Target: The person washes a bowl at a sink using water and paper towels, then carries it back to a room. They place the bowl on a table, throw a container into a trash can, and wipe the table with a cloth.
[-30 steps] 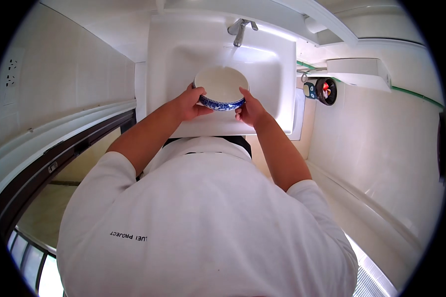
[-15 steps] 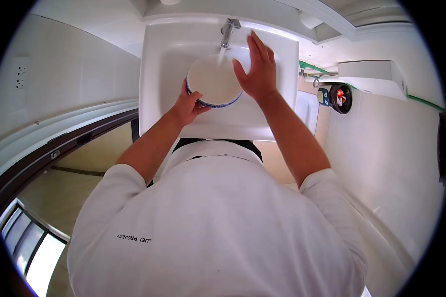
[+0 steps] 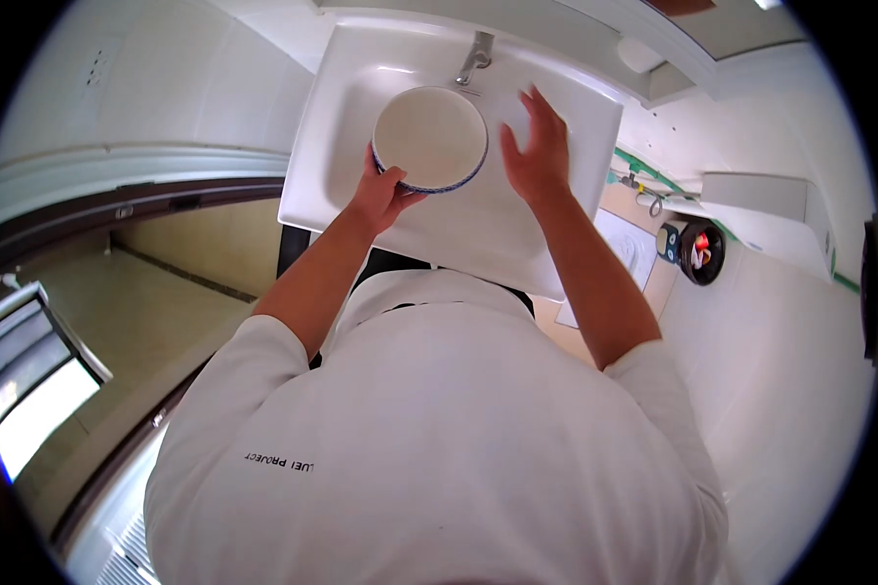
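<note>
A white bowl with a blue patterned outside [image 3: 430, 136] is held over the sink [image 3: 346, 83], its opening facing up toward me. My left hand [image 3: 385, 193] grips its lower left edge, thumb over the rim and fingers underneath. To the right of the bowl, my right hand [image 3: 538, 151] hangs apart from it, empty, with the fingers spread and slightly blurred. Behind the bowl stands the chrome faucet [image 3: 474, 58]; no water stream shows below its spout. Whether the bowl holds water I cannot tell.
On the floor at the right are a dark bin [image 3: 700, 252] with red and white items in it and a white squat-toilet pan or tray [image 3: 610, 268]. A green pipe [image 3: 649, 168] runs along the right wall. A dark door track [image 3: 146, 207] lies at the left.
The water stream from the faucet has stopped. My right hand has moved back from beside the faucet, away from the bowl. The view has turned, so the sink appears tilted.
</note>
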Demonstrator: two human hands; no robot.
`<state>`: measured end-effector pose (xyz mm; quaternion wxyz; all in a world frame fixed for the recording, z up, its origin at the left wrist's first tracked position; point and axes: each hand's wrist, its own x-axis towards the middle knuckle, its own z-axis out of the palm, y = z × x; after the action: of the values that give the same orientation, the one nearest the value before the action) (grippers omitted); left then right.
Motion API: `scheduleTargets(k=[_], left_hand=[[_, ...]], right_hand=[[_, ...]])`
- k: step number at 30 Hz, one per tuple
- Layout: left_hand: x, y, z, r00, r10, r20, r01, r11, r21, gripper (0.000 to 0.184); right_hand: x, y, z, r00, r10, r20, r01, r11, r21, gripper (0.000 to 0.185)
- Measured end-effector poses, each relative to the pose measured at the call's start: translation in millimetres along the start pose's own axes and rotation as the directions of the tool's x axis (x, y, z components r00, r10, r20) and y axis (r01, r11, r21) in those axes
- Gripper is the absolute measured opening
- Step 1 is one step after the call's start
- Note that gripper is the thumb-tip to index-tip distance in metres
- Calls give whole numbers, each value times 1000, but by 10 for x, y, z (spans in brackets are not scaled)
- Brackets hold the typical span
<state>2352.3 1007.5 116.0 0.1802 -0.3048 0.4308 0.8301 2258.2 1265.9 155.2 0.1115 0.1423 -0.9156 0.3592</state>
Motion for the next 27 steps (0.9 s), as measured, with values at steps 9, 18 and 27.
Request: scheduleTargets(k=[9, 18, 27], left_hand=[[-714, 46, 7, 992, 110, -67, -110, 994, 8, 88], [-1244, 219, -83, 978, 207, -19, -208, 973, -97, 83], [-1966, 406, -904, 969, 212, -123, -226, 967, -115, 81]], right_hand=[[-1741, 579, -595, 905, 306, 296, -364, 917, 163, 36], [-1568, 83, -385, 873, 182, 453, -288, 941, 178, 32], [-1807, -614, 453, 857, 118, 502, -271, 931, 245, 23]])
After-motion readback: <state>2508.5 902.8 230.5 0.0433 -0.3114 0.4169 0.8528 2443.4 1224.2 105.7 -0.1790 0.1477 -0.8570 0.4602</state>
